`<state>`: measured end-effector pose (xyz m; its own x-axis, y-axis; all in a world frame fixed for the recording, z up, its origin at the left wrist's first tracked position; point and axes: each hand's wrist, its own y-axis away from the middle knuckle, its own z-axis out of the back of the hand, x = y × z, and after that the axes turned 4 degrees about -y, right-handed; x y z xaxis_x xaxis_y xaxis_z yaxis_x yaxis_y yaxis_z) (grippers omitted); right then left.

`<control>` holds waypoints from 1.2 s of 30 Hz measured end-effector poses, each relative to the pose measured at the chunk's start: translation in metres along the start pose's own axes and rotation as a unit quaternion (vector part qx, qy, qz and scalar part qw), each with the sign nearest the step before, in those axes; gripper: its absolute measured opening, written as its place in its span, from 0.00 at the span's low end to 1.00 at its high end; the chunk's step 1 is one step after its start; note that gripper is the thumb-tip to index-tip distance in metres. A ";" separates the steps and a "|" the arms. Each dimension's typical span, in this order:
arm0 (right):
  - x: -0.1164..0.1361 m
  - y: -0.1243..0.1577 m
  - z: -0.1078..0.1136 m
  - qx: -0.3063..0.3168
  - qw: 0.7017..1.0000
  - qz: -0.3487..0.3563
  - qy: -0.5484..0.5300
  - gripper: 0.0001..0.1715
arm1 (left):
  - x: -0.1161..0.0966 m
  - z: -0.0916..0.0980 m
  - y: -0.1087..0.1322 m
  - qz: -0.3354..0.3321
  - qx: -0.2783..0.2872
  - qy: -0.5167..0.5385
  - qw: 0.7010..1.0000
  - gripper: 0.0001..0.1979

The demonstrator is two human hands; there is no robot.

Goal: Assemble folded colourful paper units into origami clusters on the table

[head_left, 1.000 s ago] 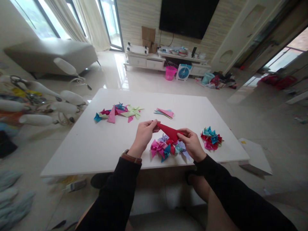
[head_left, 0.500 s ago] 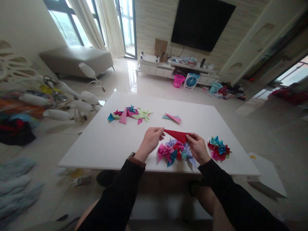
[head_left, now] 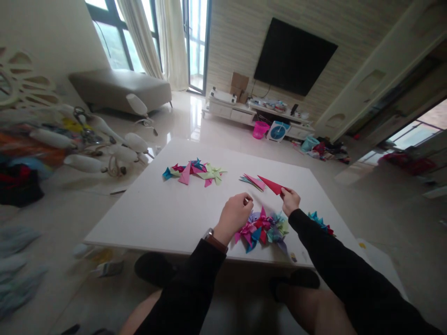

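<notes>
Perhaps too hard a pinch by the right hand (head_left: pixel 291 202) creases the red paper (head_left: pixel 271 186); the left hand (head_left: pixel 234 215) curls loosely, seemingly empty

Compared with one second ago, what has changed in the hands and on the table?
The left hand has let go of the red folded paper; the right hand alone holds it, moved forward and rightward, near the small paper stack. That stack and the far-left origami pile lie as before.
</notes>
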<state>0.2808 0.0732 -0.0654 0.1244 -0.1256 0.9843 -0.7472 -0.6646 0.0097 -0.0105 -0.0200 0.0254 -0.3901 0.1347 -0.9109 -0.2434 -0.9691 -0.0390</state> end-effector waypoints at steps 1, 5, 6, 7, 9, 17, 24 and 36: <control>-0.006 -0.008 -0.009 -0.005 1.000 -0.001 0.009 0.15 | -0.001 -0.001 0.000 0.000 0.000 -0.005 1.000 0.11; -0.027 -0.037 -0.044 -0.018 0.999 -0.004 0.046 0.14 | -0.002 -0.003 0.000 0.000 0.002 -0.020 1.000 0.11; -0.032 -0.044 -0.053 -0.017 0.998 -0.003 0.057 0.13 | -0.002 -0.004 0.000 0.001 0.004 -0.025 1.000 0.11; -0.036 -0.051 -0.060 -0.013 0.997 -0.002 0.070 0.12 | -0.002 -0.004 -0.001 0.001 0.006 -0.028 1.000 0.12; -0.044 -0.062 -0.073 -0.001 0.995 0.003 0.101 0.11 | -0.002 -0.005 -0.002 0.001 0.009 -0.030 1.000 0.12; -0.061 -0.075 -0.059 0.075 0.939 0.079 0.325 0.09 | -0.005 -0.005 -0.001 -0.001 0.012 -0.029 0.999 0.11; -0.058 -0.037 -0.077 0.285 0.826 0.233 0.426 0.09 | -0.011 -0.007 0.005 -0.009 0.012 -0.056 0.998 0.11; -0.080 0.104 -0.194 0.537 0.698 0.266 0.393 0.18 | -0.013 -0.014 0.002 -0.024 -0.068 0.010 0.997 0.11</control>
<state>0.0665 0.1575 -0.1086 -0.6951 -0.4024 0.5957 0.4211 -0.8995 -0.1162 0.0069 -0.0264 0.0315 -0.3631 0.1784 -0.9145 -0.1387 -0.9809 -0.1363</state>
